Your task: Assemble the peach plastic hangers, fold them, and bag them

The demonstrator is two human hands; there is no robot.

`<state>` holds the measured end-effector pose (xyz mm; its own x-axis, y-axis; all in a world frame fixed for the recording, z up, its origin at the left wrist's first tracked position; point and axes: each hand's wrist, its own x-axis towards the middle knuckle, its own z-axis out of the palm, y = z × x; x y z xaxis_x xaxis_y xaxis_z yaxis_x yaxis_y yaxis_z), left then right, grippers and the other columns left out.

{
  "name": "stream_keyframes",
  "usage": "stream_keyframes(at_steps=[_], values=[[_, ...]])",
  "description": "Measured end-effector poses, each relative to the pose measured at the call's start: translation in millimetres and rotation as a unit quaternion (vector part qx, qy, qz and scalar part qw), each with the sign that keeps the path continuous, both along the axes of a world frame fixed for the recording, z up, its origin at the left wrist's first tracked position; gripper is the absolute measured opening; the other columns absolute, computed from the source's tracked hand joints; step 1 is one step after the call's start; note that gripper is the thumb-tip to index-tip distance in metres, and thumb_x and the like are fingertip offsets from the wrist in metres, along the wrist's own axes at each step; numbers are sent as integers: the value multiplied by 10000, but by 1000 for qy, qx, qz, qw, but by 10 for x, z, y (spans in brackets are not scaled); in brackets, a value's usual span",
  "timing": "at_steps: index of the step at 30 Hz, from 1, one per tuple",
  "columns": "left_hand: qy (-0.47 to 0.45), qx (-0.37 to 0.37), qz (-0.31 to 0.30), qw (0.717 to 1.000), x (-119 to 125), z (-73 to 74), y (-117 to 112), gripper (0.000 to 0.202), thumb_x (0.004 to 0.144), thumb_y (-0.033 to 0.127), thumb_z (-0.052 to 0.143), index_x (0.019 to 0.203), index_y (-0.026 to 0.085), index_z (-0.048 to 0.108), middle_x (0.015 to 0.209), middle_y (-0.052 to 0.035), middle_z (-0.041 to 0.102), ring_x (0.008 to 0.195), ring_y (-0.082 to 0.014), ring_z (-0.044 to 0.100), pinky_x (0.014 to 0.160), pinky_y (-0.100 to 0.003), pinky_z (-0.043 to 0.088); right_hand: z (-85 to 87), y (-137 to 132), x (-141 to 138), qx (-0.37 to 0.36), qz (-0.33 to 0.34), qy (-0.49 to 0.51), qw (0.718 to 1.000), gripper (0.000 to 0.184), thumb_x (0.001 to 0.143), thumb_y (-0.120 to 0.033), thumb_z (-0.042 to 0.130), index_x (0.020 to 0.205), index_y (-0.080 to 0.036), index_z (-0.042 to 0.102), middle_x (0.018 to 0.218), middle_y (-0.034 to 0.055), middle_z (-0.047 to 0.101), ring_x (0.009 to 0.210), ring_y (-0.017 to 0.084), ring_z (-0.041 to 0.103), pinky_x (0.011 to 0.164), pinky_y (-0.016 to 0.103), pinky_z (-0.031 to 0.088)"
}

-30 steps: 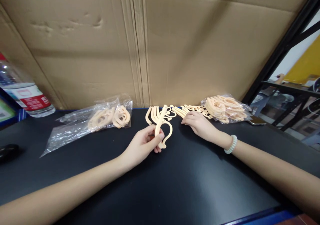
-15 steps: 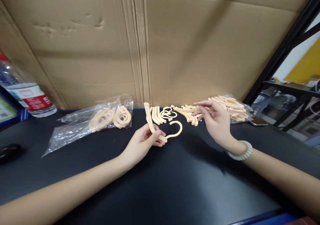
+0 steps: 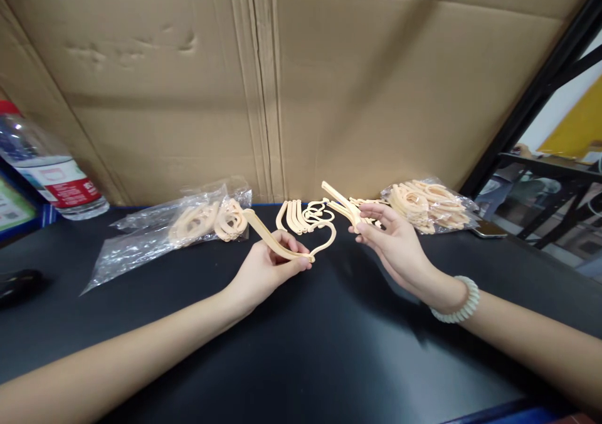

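Note:
My left hand (image 3: 269, 266) is closed on a cream plastic hanger arm (image 3: 264, 234), its free end pointing up and left. A curved hanger hook (image 3: 325, 241) joins this arm at the fingertips and opens upward. Between the thumb and fingers of my right hand (image 3: 394, 241) is a second hanger arm (image 3: 339, 197), tilted up to the left and apart from the left piece. Behind the hands lie a row of loose hanger arms (image 3: 295, 216) and several loose hooks (image 3: 316, 212). More arms lie partly hidden behind my right hand.
Clear plastic bags (image 3: 155, 239) of cream hanger parts lie at left, and another bag (image 3: 430, 203) at right beside a phone (image 3: 488, 228). A water bottle (image 3: 70, 189) and a black mouse (image 3: 19, 285) are far left. Cardboard (image 3: 376, 85) walls off the back of the black table (image 3: 301, 361).
The arm in my left hand has tipped over to the left with its hook. My right hand has turned its hanger arm from nearly level to slanting upward.

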<state>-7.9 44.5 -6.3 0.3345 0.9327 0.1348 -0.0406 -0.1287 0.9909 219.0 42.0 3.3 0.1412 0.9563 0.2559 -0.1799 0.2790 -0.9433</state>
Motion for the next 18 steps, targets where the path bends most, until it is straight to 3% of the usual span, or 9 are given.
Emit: stream_keyframes(at_steps=[4, 7, 10, 18], values=[[37, 0, 0, 999, -5, 9, -1, 237, 700, 263, 797, 854, 161, 649, 798, -23, 736, 791, -182, 713, 806, -308, 547, -37, -40, -41, -77, 91, 63, 991, 568, 627, -153, 814, 1148, -254, 610, 1029, 14, 603, 845, 143, 669, 766, 284, 549], [41, 9, -10, 999, -11, 7, -4, 250, 705, 268, 789, 919, 163, 713, 856, -37, 743, 816, -197, 718, 849, -330, 552, -94, -68, -80, -93, 165, 61, 980, 420, 666, -164, 804, 1056, -204, 651, 917, 18, 642, 865, 150, 665, 845, 314, 538], [51, 46, -11, 998, -14, 8, -3, 147, 708, 265, 780, 807, 168, 735, 933, -43, 723, 805, -197, 711, 821, -326, 563, -143, -97, -125, -94, 199, 41, 975, 301, 687, -195, 806, 954, -182, 669, 882, 17, 663, 849, 144, 672, 876, 324, 531], [72, 54, -47, 995, 0, 35, -1, 158, 708, 279, 782, 754, 174, 673, 724, -7, 690, 696, -173, 668, 659, -272, 525, -208, -107, -172, -67, 225, -9, 972, 235, 739, -240, 774, 942, -172, 676, 859, 21, 695, 794, 120, 666, 801, 281, 553]])
